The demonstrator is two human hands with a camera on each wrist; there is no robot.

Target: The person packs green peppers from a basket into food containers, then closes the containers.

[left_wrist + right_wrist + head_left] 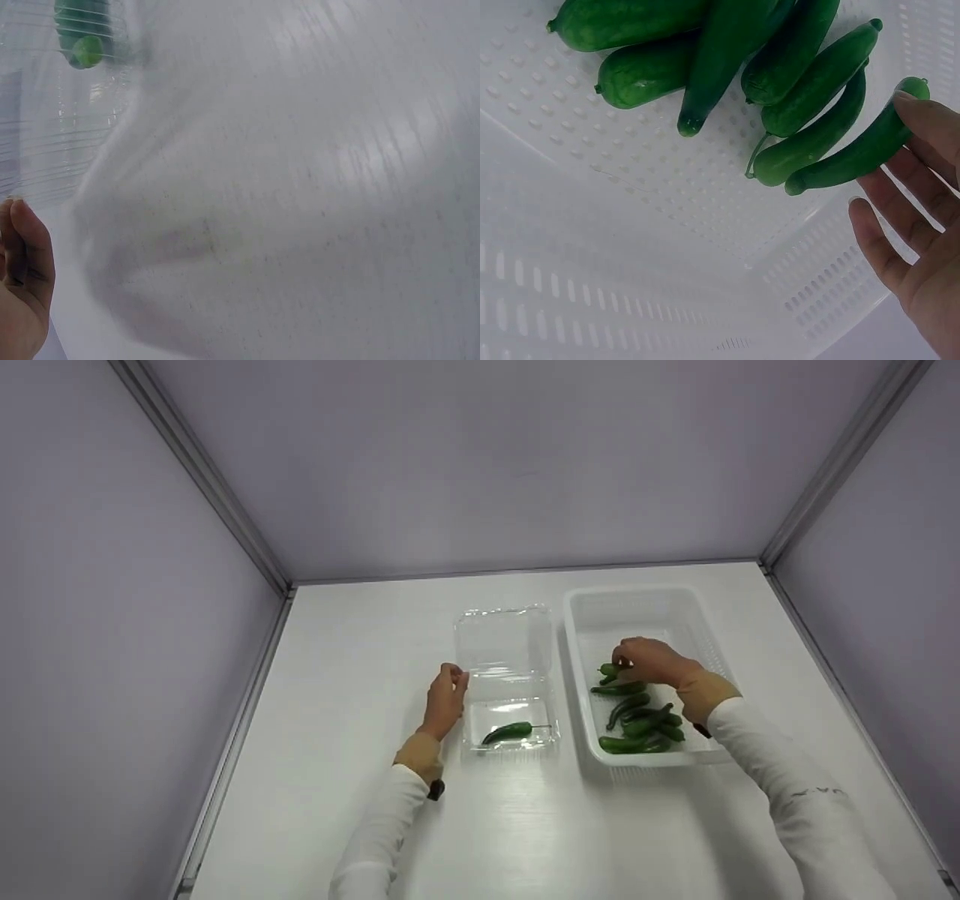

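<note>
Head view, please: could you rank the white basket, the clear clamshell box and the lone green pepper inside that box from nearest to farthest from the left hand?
From the left hand:
1. Clear clamshell box, right beside the fingers, at its left edge.
2. Lone green pepper, in the box's near half, to the hand's right.
3. White basket, farther right, beyond the box, where the right hand reaches.

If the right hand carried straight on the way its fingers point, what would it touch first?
Probably the green pepper at its fingertips; the right hand already reaches it inside the white perforated plastic basket, though depth is unclear.
</note>
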